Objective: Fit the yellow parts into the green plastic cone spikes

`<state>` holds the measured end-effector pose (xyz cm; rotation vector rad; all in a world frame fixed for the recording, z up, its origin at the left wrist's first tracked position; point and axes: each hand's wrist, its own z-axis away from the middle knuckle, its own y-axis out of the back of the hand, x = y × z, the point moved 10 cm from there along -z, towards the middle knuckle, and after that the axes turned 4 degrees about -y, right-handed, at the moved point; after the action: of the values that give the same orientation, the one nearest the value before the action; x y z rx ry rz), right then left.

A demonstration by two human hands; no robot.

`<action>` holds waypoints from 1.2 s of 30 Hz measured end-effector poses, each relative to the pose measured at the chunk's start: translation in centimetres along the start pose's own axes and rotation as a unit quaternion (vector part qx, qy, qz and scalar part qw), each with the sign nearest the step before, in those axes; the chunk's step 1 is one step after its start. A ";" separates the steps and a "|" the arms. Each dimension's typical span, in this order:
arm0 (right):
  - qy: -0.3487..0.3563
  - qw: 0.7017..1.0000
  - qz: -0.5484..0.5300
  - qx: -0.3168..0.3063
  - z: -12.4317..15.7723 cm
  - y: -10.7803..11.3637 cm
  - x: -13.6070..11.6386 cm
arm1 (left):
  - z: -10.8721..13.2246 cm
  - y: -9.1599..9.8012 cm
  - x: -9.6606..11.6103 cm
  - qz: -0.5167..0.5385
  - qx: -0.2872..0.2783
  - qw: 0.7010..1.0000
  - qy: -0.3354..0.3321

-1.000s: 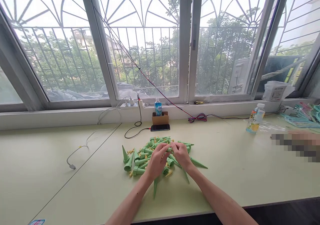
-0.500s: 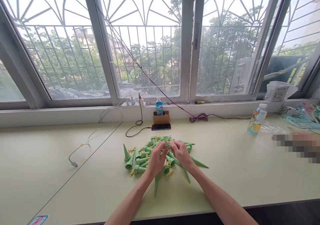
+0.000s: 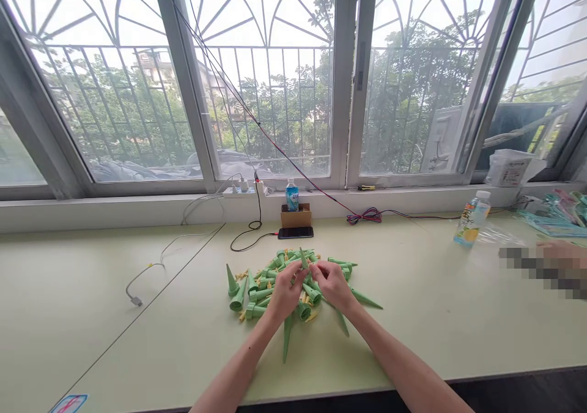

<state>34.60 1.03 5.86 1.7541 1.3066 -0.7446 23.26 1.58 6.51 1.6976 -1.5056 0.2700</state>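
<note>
A heap of green plastic cone spikes [image 3: 257, 287] mixed with small yellow pieces lies in the middle of the pale green table [image 3: 431, 315]. Both of my hands hover over the heap and meet at its centre. My left hand [image 3: 285, 290] pinches a green cone [image 3: 303, 259] that points upward. My right hand [image 3: 332, 284] has its fingers closed right beside that cone; what they pinch is too small to name. Loose green spikes [image 3: 365, 298] stick out from under my wrists.
A phone [image 3: 296, 232], a cardboard box [image 3: 296, 217] and a small bottle [image 3: 291, 195] stand behind the heap by the window sill. A drink bottle [image 3: 471, 219] stands at the right. Cables [image 3: 151, 266] trail over the left. Another person's hand [image 3: 562, 254] rests far right.
My hands have lifted slightly off the heap and drawn together, and a green cone now stands up between my left fingers. The view shifted a little.
</note>
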 end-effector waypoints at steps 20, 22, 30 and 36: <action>0.025 0.999 0.046 -0.009 0.4 -0.6 -0.5 | 0.0 0.0 -1.7 0.042 -0.004 0.994 0.099; 0.030 0.998 0.051 -0.011 0.5 -0.6 -0.7 | 0.0 -0.1 -1.8 0.039 -0.007 0.994 0.102; 0.060 0.996 0.056 -0.019 0.6 -1.0 -1.2 | 0.3 -0.3 -2.8 0.045 -0.024 0.992 0.119; 0.068 0.996 0.059 -0.027 0.7 -1.3 -1.1 | 0.3 -0.3 -2.9 0.053 -0.022 0.991 0.119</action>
<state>33.09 0.09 6.06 1.8474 1.2882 -0.5260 22.72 3.44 4.30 1.4948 -1.4136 0.4748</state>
